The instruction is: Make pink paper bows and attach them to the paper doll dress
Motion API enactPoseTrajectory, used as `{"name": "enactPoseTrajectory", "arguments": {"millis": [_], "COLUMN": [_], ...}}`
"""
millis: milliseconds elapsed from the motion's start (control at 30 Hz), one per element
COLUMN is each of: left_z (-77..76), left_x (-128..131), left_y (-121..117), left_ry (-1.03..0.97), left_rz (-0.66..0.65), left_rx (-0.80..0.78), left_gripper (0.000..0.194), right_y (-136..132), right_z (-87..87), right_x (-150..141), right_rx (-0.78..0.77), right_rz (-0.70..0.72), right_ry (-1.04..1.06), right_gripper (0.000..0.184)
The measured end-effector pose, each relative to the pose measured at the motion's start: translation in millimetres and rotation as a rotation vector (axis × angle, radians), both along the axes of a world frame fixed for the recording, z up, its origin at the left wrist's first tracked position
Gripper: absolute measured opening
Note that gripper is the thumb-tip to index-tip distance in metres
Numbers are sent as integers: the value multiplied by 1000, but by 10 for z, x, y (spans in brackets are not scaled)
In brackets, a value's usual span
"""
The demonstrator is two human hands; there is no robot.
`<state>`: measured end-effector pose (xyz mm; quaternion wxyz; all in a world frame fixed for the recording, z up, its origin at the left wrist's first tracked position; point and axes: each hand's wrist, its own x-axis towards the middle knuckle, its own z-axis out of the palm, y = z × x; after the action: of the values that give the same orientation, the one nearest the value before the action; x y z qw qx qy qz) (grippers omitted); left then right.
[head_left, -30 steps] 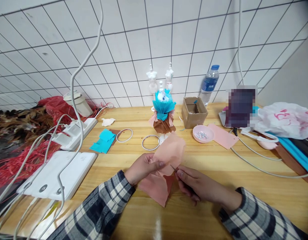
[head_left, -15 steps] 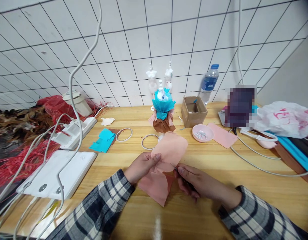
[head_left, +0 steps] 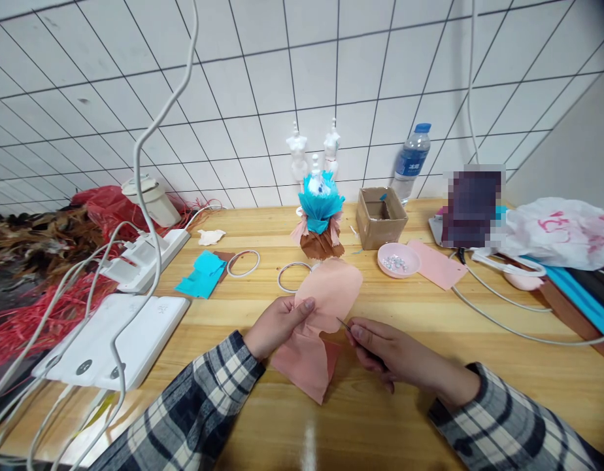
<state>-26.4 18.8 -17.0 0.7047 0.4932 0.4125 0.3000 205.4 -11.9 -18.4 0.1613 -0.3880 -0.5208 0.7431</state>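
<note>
My left hand (head_left: pixel 278 327) pinches a piece of pink crepe paper (head_left: pixel 331 288) between thumb and fingers, above the wooden table. The upper part of the sheet has a rounded edge, and its lower part hangs down in folds. In my right hand (head_left: pixel 380 347) is a small pair of scissors (head_left: pixel 344 324). Only the thin metal tip shows, pointing left at the paper's right edge; the handles are hidden in the closed fingers. Behind the paper stands a small white dress-form figure (head_left: pixel 320 206) wrapped in blue and brown crepe paper.
Two white rings (head_left: pixel 243 263) and folded blue paper (head_left: pixel 202 275) lie left of centre. A cardboard box (head_left: pixel 380 219), a pink bowl of beads (head_left: pixel 399 261) and a water bottle (head_left: pixel 412 163) stand at the back right. White cables cross both sides; a power strip (head_left: pixel 157 258) is at left.
My right hand and the scissors have drawn slightly to the right, away from the paper. The paper's upper part has shifted a little left; my left hand holds almost the same place.
</note>
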Motion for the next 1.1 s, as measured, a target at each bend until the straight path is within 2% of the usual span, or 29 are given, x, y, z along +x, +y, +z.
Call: {"name": "enactPoseTrajectory", "arguments": {"millis": [200, 367, 467, 600, 800, 1100], "left_z": [28, 23, -4, -14, -11, 23], "left_x": [1, -8, -17, -25, -35, -26], "left_y": [-7, -17, -13, -3, 5, -19], "left_ry": [27, 7, -22, -38, -35, -88], "left_rz": [11, 11, 23, -3, -22, -17], "left_rx": [1, -38, -68, -80, -88, -96], "left_gripper": [42, 29, 29, 30, 29, 31], "right_y": [3, -1, 1, 4, 19, 26], "right_z": [19, -2, -16, 1, 59, 46], "right_x": [16, 31, 25, 8, 9, 6], "right_rx": [46, 10, 21, 79, 193, 238], "right_rz": [15, 47, 56, 23, -5, -29], "right_ry": [-31, -26, -29, -58, -237, -239], "right_gripper": [48, 46, 49, 53, 60, 61]}}
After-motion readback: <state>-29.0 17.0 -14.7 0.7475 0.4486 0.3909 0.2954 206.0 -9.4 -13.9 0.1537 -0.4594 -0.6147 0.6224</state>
